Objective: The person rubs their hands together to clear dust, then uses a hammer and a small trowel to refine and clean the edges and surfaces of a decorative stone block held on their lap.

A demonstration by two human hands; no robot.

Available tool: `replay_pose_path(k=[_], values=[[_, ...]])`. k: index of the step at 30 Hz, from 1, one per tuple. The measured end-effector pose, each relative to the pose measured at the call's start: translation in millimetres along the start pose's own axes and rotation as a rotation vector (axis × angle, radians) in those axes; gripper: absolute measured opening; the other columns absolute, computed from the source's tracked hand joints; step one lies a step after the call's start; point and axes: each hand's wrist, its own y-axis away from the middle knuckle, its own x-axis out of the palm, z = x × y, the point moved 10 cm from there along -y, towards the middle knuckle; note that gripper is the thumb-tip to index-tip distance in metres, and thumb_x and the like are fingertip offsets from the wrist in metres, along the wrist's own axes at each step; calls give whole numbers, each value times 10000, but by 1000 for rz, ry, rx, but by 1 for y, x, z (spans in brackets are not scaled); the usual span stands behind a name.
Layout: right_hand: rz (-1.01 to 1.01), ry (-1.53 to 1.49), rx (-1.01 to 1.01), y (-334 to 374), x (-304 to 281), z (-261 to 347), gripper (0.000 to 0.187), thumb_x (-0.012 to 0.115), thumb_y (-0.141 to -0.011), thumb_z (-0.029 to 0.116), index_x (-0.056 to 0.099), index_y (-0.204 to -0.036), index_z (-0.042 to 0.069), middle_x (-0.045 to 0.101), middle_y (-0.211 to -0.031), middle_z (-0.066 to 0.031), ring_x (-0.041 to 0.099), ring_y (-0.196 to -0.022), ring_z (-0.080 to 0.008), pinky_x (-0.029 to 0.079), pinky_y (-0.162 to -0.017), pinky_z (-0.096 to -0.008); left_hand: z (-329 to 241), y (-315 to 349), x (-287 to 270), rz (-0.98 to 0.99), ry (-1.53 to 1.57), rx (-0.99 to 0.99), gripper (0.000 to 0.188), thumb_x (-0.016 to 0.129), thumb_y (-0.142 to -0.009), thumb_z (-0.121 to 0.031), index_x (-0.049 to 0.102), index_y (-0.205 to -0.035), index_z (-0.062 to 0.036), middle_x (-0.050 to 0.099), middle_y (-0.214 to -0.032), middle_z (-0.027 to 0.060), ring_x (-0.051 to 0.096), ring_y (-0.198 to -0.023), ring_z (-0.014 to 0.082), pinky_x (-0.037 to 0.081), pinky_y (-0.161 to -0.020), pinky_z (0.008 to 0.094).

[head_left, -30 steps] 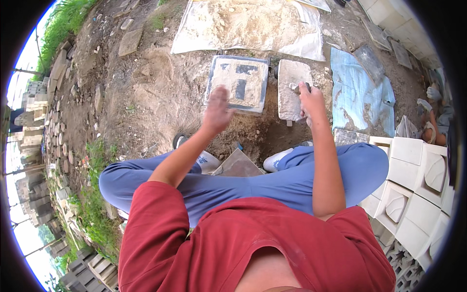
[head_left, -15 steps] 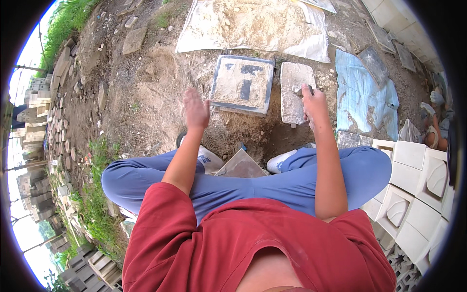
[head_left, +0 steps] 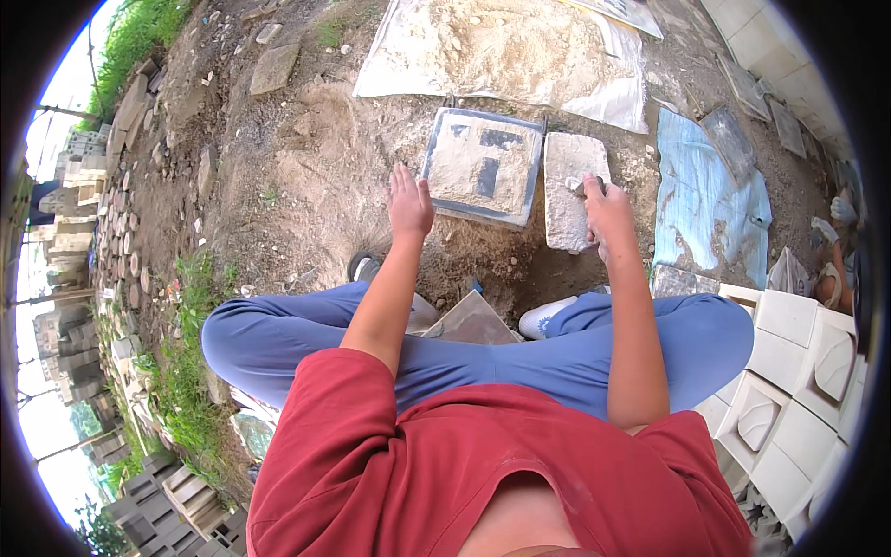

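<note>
My left hand (head_left: 409, 206) is open, its fingers stretched out, beside the left edge of a square dark-framed mould (head_left: 481, 167). Pale sandy powder covers most of the mould, and dark patches of its surface show through. My right hand (head_left: 610, 226) is closed round a small hand tool (head_left: 577, 187) with a dark handle. Most of the tool is hidden by my fingers, so its kind is unclear. Under that hand lies a pale, powder-dusted rectangular slab (head_left: 566, 218), just right of the mould.
Beyond the mould, a white sheet (head_left: 397, 74) bears a heap of sandy powder. A blue sheet (head_left: 682, 176) lies to the right, with a dark tile on its far part. White hollow blocks (head_left: 781, 325) are stacked at my right. Another person's gloved hand (head_left: 842, 209) shows far right.
The ground and mould have shifted rightward in view. My left hand has come slightly nearer the mould's left edge. My right hand stays over the slab, still holding the tool.
</note>
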Motion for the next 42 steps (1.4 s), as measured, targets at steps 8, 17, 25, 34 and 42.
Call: replay_pose_path(k=[8,17,25,34,42], values=[[12,-39,14,-2,5,7,518,610,-999,454,625,-824,-33,559,-589,-62,535,-418,-190,438,-414,-364,1,-7,-5,59,-135,99,747,276,-1069,-559,202,-1641,-83,221,-1704,124,162,-1578,353,114,-1270,513],[31,-34,49,-6,18,7,430,601,-1019,453,567,-822,72,469,-613,26,421,-412,-95,365,-372,-299,-25,-47,17,207,-82,344,836,104,-1047,-658,85,-1653,-83,117,-1732,68,92,-1590,325,68,-1275,530],[8,-41,65,-18,14,2,482,597,-1009,446,614,-852,-10,533,-586,-44,503,-417,-167,419,-410,-342,-13,-51,18,247,29,252,851,113,-1026,-700,111,-1659,-132,91,-1734,63,82,-1586,359,87,-1270,551],[16,-38,59,-32,24,13,522,596,-1008,472,606,-856,-28,550,-599,-57,533,-444,-182,431,-415,-354,-26,-51,25,104,-103,158,763,287,-1054,-583,244,-1631,-86,191,-1713,124,149,-1587,306,101,-1269,530],[80,-66,66,-28,44,18,432,568,-1040,466,593,-897,59,477,-646,35,413,-400,-83,362,-362,-285,-25,-167,49,101,-86,69,823,244,-1049,-639,272,-1614,-41,200,-1711,119,104,-1594,301,37,-1282,476]])
